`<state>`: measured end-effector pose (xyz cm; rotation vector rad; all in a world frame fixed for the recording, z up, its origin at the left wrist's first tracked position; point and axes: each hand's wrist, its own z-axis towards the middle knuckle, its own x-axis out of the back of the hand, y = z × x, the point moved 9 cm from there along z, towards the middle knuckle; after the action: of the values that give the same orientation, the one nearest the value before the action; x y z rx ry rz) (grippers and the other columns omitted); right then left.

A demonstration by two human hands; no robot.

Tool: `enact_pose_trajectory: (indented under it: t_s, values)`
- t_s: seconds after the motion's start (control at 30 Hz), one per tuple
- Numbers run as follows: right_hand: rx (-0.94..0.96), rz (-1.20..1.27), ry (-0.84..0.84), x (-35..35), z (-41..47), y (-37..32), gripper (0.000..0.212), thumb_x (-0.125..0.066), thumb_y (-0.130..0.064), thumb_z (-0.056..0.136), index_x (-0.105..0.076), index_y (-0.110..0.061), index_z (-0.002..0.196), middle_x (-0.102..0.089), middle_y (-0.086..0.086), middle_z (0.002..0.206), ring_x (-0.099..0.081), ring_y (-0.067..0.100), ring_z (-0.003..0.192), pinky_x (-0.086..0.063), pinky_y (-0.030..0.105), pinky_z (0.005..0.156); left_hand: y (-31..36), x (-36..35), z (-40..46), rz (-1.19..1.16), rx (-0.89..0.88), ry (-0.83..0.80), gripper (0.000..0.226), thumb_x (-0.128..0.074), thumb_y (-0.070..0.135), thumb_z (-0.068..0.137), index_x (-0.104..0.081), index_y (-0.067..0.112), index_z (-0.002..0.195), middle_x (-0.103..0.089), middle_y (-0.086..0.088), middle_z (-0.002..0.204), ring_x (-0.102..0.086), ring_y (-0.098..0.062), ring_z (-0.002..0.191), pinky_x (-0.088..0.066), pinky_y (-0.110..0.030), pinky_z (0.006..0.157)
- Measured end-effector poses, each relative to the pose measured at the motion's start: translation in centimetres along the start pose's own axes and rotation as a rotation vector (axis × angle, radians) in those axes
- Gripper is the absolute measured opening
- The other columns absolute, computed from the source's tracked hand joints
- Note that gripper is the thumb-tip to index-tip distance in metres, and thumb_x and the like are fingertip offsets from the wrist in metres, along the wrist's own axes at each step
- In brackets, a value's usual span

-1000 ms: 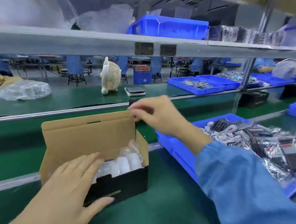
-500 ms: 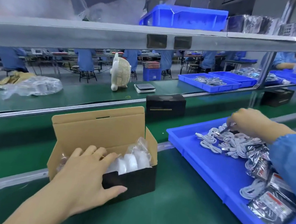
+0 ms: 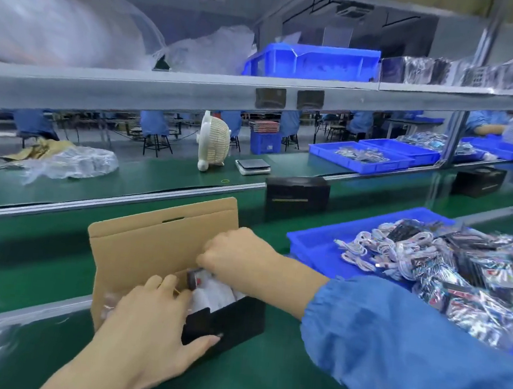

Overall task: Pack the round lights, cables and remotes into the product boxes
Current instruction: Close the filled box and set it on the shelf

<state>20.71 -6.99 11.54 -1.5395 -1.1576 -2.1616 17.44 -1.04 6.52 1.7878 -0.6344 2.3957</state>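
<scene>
An open product box [image 3: 230,323], black outside and brown inside, stands on the green belt with its lid [image 3: 163,238] upright. Bagged white round lights [image 3: 211,296] lie inside it. My left hand [image 3: 148,325] rests on the box's front, fingers over the contents and thumb against the black wall. My right hand [image 3: 237,252] reaches over the box with curled fingers and holds a small dark bagged item [image 3: 193,277], probably a remote, down into the box. A blue tray [image 3: 316,247] at the right holds white coiled cables [image 3: 368,252] and bagged remotes [image 3: 472,284].
A closed black box [image 3: 296,195] stands on the belt behind the open one. On the far table sit a white fan [image 3: 213,141], a small scale [image 3: 253,165] and crumpled plastic [image 3: 70,162]. More blue trays [image 3: 362,157] lie at the back right, and a grey shelf [image 3: 196,94] runs overhead.
My right hand left the blue tray and came back left over the open box, bringing a small dark bagged item. My left hand stayed on the box.
</scene>
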Motion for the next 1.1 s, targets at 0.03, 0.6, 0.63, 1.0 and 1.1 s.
enact_pose_trajectory:
  t_s: [0.03,0.6,0.63,1.0,1.1]
  values:
    - [0.032,-0.018,-0.029,-0.5,0.2,-1.0,0.021,-0.053,-0.005,0.090,-0.065,-0.011,0.106,-0.060,0.008,0.106,-0.062,0.031,0.089,-0.034,0.032,0.056,-0.2,-0.1,-0.2,0.016,0.006,-0.009,0.090,-0.004,0.089,0.066,-0.053,0.033,0.116,-0.050,0.011,0.119,-0.045,-0.014,0.105,-0.037,-0.029,0.079]
    - [-0.017,0.166,-0.283,-1.7,-1.1,-1.4,0.015,-0.048,0.005,0.086,-0.058,-0.004,0.093,-0.043,0.008,0.078,-0.048,0.029,0.068,-0.030,0.030,0.046,-0.3,1.4,-5.1,-0.028,0.209,0.114,0.076,-0.089,0.045,0.054,-0.071,-0.016,0.095,-0.063,-0.043,0.103,-0.065,-0.059,0.082,-0.057,-0.060,0.060]
    - [0.007,0.200,-0.306,-1.7,-0.5,-1.1,0.023,-0.045,0.003,0.087,-0.061,-0.003,0.102,-0.051,0.010,0.084,-0.052,0.031,0.073,-0.032,0.030,0.047,0.0,1.2,-5.2,-0.079,0.228,0.035,0.087,-0.098,0.038,0.032,-0.072,-0.016,0.094,-0.062,-0.044,0.101,-0.063,-0.062,0.078,-0.055,-0.063,0.056]
    - [-0.851,0.205,-0.445,-16.5,-13.0,22.5,0.033,-0.049,-0.024,0.095,-0.055,-0.013,0.125,-0.057,0.015,0.124,-0.057,0.034,0.112,-0.048,0.037,0.091,-1.4,1.7,-4.0,-0.196,0.341,0.075,0.065,-0.043,0.070,0.089,-0.039,0.035,0.143,-0.025,0.005,0.159,-0.034,-0.018,0.140,-0.041,-0.034,0.105]
    - [-0.795,0.082,-0.425,-17.2,-13.9,22.4,0.033,-0.048,-0.034,0.099,-0.059,-0.017,0.125,-0.059,0.011,0.118,-0.060,0.031,0.109,-0.046,0.034,0.085,-1.7,1.7,-3.0,-0.339,0.282,0.147,0.041,-0.090,0.042,0.062,-0.076,0.016,0.091,-0.074,-0.004,0.102,-0.070,-0.028,0.093,-0.057,-0.039,0.070]
